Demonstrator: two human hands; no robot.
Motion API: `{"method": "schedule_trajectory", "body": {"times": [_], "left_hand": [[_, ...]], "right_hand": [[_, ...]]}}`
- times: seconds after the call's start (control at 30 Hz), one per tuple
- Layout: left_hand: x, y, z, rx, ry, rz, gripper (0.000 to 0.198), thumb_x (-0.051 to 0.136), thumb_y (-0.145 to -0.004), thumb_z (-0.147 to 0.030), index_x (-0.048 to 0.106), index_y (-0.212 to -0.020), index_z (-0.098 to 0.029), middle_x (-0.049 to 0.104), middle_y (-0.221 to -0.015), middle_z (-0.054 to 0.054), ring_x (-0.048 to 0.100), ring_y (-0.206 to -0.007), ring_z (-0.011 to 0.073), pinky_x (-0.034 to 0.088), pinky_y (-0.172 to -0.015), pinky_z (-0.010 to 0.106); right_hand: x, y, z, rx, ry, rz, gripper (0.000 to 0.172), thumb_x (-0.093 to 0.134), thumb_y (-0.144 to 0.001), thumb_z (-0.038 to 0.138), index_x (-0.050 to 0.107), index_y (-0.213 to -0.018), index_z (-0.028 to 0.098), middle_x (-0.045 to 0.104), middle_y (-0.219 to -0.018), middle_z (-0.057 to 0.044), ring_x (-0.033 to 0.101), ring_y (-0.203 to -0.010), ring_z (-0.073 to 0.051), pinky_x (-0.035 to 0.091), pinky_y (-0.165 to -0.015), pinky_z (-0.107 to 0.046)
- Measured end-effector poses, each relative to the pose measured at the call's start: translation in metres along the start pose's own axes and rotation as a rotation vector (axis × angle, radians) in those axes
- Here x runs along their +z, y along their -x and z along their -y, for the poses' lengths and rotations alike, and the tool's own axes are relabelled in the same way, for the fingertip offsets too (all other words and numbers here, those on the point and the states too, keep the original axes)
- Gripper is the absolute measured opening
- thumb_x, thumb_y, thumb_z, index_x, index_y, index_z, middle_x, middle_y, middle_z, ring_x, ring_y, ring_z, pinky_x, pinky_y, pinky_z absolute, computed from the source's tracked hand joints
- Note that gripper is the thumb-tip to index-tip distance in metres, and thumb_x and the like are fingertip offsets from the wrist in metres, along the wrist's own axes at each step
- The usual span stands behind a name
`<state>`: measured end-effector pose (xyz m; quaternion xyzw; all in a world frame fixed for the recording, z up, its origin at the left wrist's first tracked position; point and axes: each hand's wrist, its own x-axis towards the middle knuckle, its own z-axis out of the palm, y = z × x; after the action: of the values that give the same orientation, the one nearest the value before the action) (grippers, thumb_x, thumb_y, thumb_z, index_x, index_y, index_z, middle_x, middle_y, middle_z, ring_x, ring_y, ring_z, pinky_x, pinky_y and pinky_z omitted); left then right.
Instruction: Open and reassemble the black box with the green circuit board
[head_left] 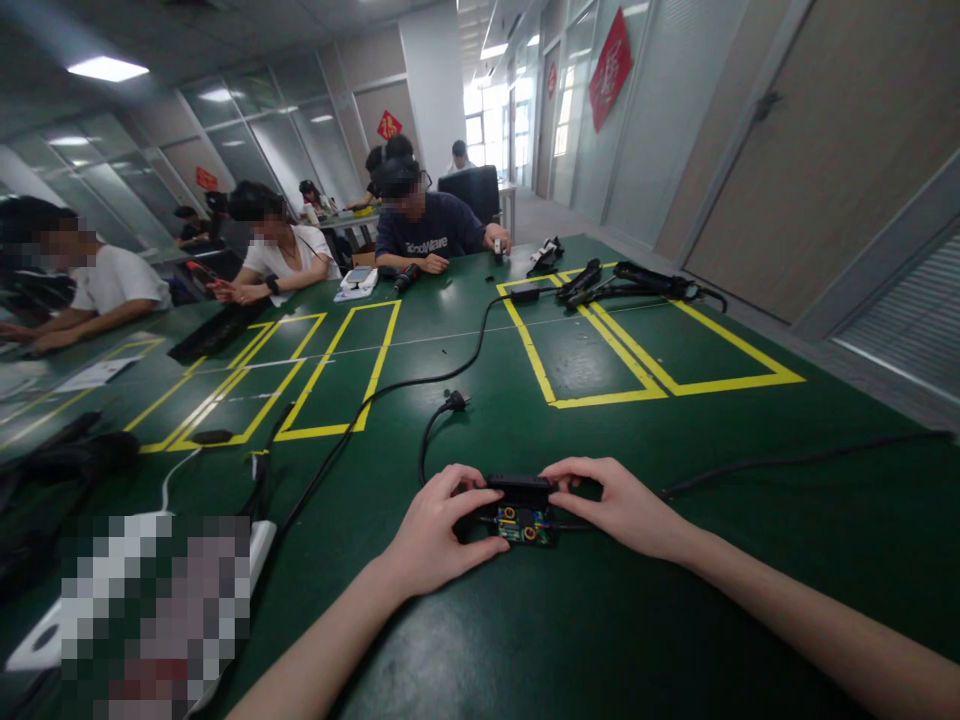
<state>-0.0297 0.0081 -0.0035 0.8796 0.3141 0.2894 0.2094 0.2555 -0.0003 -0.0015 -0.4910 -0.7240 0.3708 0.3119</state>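
A black plastic adapter cover (519, 487) is held tilted up just behind an exposed circuit board (519, 528) with copper coils. My left hand (435, 530) has its fingers closed on the cover's left end, while its thumb reaches to the board's lower left edge. At the cover's right end, my right hand (619, 505) pinches it between thumb and fingers. Black cable leaves the board on both sides, partly hidden by my hands. Beyond my left hand, a black power plug (454, 402) lies on its cord.
Yellow tape rectangles (611, 402) mark the green table (600, 650). Another adapter (525, 294) and black folded stands (637, 280) lie at the far right. A long black cable (409, 382) crosses the middle. A partly blurred white box (45, 635) stands front left. Several people sit opposite.
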Motion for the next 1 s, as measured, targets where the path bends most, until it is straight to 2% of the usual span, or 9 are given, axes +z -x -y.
{"method": "schedule_trajectory", "body": {"times": [0.17, 0.3, 0.53, 0.63, 0.7, 0.8, 1.0], "left_hand": [[-0.001, -0.002, -0.006, -0.065, 0.082, -0.016, 0.027, 0.086, -0.081, -0.025, 0.063, -0.096, -0.020, 0.065, -0.112, 0.007, 0.066, -0.100, 0.0210, 0.055, -0.085, 0.031], [-0.001, -0.002, -0.008, -0.082, 0.117, -0.036, 0.035, 0.087, -0.079, -0.022, 0.053, -0.087, -0.021, 0.064, -0.107, 0.004, 0.064, -0.094, 0.0190, 0.052, -0.081, 0.028], [0.001, -0.001, -0.005, -0.061, 0.157, -0.036, 0.037, 0.086, -0.080, -0.020, 0.049, -0.084, -0.022, 0.063, -0.099, 0.002, 0.062, -0.089, 0.0178, 0.048, -0.077, 0.026], [0.001, 0.000, -0.004, -0.062, 0.160, -0.025, 0.033, 0.084, -0.084, -0.025, 0.051, -0.084, -0.021, 0.063, -0.096, 0.003, 0.062, -0.087, 0.0179, 0.049, -0.076, 0.027], [0.002, 0.001, -0.004, -0.063, 0.155, -0.014, 0.030, 0.081, -0.088, -0.028, 0.053, -0.084, -0.021, 0.064, -0.094, 0.003, 0.062, -0.085, 0.0180, 0.049, -0.075, 0.027], [0.003, 0.002, -0.004, -0.058, 0.143, 0.005, 0.026, 0.079, -0.090, -0.029, 0.055, -0.086, -0.020, 0.064, -0.091, 0.003, 0.062, -0.083, 0.0179, 0.049, -0.074, 0.028], [0.002, 0.002, -0.005, -0.051, 0.117, 0.006, 0.022, 0.082, -0.085, -0.023, 0.061, -0.091, -0.020, 0.066, -0.092, 0.003, 0.064, -0.084, 0.0181, 0.051, -0.074, 0.028]], "right_hand": [[0.001, 0.002, 0.003, 0.061, -0.181, 0.040, 0.035, 0.070, -0.088, 0.045, 0.078, -0.108, 0.018, 0.080, -0.093, -0.007, 0.075, -0.084, -0.022, 0.060, -0.080, -0.036], [0.002, 0.004, 0.002, 0.007, -0.220, 0.067, 0.030, 0.071, -0.089, 0.041, 0.078, -0.107, 0.018, 0.081, -0.104, -0.009, 0.077, -0.090, -0.023, 0.062, -0.084, -0.037], [0.001, 0.006, -0.002, -0.275, -0.155, 0.076, 0.016, 0.069, -0.093, 0.030, 0.078, -0.101, 0.019, 0.076, -0.113, -0.012, 0.075, -0.099, -0.021, 0.063, -0.079, -0.030], [-0.001, 0.008, -0.001, -0.338, -0.087, 0.100, 0.011, 0.070, -0.093, 0.027, 0.076, -0.099, 0.020, 0.076, -0.113, -0.011, 0.074, -0.102, -0.021, 0.061, -0.088, -0.034], [-0.002, 0.009, 0.001, -0.366, -0.057, 0.118, 0.008, 0.072, -0.091, 0.024, 0.075, -0.097, 0.021, 0.075, -0.114, -0.011, 0.073, -0.104, -0.022, 0.059, -0.093, -0.036], [-0.002, 0.010, 0.003, -0.379, -0.028, 0.128, 0.011, 0.075, -0.086, 0.022, 0.072, -0.096, 0.020, 0.074, -0.113, -0.010, 0.073, -0.104, -0.022, 0.058, -0.092, -0.036], [-0.001, 0.011, 0.003, -0.358, 0.076, 0.139, 0.016, 0.075, -0.085, 0.023, 0.067, -0.099, 0.020, 0.075, -0.111, -0.011, 0.073, -0.100, -0.022, 0.058, -0.087, -0.034]]}}
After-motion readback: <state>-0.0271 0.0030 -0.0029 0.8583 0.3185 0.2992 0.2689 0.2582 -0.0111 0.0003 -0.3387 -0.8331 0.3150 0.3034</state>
